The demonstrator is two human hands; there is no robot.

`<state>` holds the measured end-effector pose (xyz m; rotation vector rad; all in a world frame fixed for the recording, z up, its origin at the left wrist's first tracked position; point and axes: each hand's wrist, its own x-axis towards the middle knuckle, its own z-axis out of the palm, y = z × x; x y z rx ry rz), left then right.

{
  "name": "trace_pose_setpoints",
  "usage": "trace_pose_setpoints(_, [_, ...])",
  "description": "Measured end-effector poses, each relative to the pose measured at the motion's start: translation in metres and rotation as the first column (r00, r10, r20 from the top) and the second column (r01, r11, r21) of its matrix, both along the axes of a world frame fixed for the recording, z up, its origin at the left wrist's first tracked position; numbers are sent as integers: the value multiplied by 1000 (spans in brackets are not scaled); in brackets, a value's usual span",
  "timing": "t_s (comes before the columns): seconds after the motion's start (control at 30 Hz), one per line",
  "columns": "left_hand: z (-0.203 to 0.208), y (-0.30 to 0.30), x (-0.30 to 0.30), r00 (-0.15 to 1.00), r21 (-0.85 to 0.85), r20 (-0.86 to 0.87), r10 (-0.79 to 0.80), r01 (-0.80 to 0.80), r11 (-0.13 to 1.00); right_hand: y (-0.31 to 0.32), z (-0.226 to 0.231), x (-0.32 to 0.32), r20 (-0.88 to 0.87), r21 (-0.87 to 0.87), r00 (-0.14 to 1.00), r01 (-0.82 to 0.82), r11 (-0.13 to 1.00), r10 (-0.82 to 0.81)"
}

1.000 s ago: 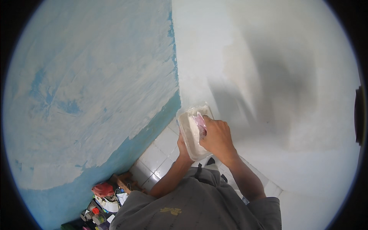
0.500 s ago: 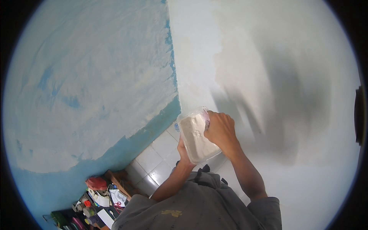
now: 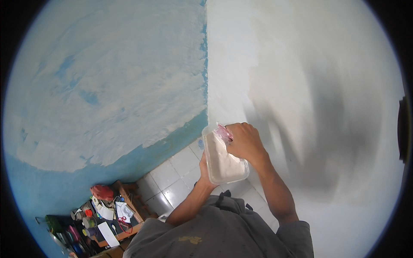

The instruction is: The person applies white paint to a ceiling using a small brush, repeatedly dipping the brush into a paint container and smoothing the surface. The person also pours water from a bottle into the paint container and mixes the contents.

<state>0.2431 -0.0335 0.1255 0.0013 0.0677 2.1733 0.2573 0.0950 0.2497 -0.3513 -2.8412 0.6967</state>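
A clear plastic tub [image 3: 226, 174] of off-white paste [image 3: 223, 157] is held in front of me, tilted so that its inside shows. My left hand [image 3: 205, 170] grips it by its left side, with most of the fingers hidden underneath. Over the tub's upper right part, my right hand [image 3: 245, 141] is closed on a pink flat tool [image 3: 224, 133] smeared with the paste; its exact kind is hard to make out. The tool sits at the far end of the tub, over the paste.
Two walls meet ahead: a blue one [image 3: 112, 94] coated unevenly in white at left, and a white one [image 3: 301, 64] at right with my shadow on it. Below lie white floor tiles [image 3: 165, 176]. A wooden table [image 3: 137, 217] at lower left bears red scissors [image 3: 124, 223], papers and jars.
My right hand has shifted slightly left over the tub, and more of the pink tool shows now. The view has turned, so the wall corner appears further right.
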Motion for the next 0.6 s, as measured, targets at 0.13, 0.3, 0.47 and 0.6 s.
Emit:
trace_pose_setpoints(0.13, [-6, -5, -6, 997, 232, -26, -72, 76, 970, 3, 9, -10, 98, -9, 995, -36, 999, 37])
trace_pose_setpoints(0.3, [-10, -13, -9, 994, 126, -24, -105, 107, 986, -3, 4, -13, 119, -9, 989, -92, 996, 93])
trace_pose_setpoints(0.47, [-6, -19, -15, 996, 166, -24, -91, 94, 982, -9, 9, -14, 240, -42, 963, -120, 992, 126])
trace_pose_setpoints(0.6, [9, -21, -21, 965, 103, -259, 38, -11, 995, -16, 14, -1, 60, -15, 997, 44, 999, -43])
